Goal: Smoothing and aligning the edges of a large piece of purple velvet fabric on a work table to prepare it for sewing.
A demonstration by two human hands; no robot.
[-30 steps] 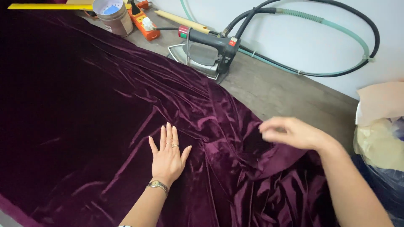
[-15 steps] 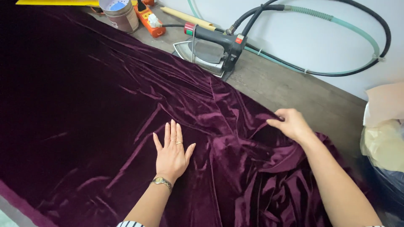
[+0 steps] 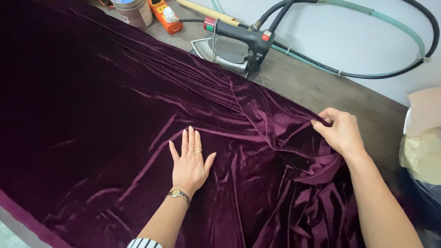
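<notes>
A large sheet of dark purple velvet fabric [image 3: 101,119] covers most of the grey table [image 3: 330,92], with folds bunched toward the right. My left hand [image 3: 189,161] lies flat on the fabric, fingers spread, a ring and a wristwatch on it. My right hand [image 3: 341,130] pinches the fabric's far right edge between thumb and fingers, lifting a fold a little off the table.
A steam iron [image 3: 232,46] with black and green hoses [image 3: 367,18] sits at the table's back, just beyond the fabric. A round tin [image 3: 134,11] and an orange tool [image 3: 165,15] stand at the back left. Paper and plastic bags [image 3: 425,142] lie at the right edge.
My right hand has moved right and away from me, from the bunched folds to the fabric's edge, and taken hold of it. My left hand has stayed flat on the cloth.
</notes>
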